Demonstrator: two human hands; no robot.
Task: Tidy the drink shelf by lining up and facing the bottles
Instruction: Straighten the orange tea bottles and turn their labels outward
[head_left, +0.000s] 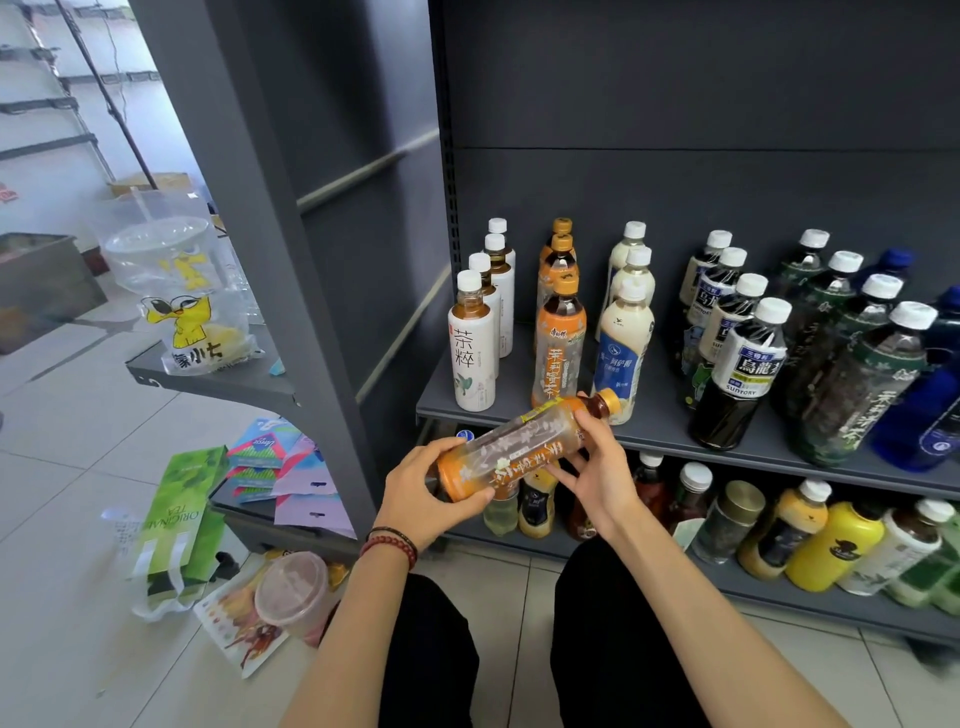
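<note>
Both hands grip one orange tea bottle (519, 447) lying sideways before the shelf's front edge (727, 457): left hand (441, 493) at base, right hand (587, 462) near cap. Stand it upright, label outward, fronting the orange row (558, 312).

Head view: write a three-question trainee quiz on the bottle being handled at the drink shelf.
1. True or false: the orange tea bottle stands upright on the shelf.
2. Which grip is at the bottle's base end? A. left hand B. right hand
3. Fill in: ___ bottles with orange caps stand in the orange row behind it.
Key: 1 false, it is held tilted in front of the shelf; 2 A; 3 three.
</note>
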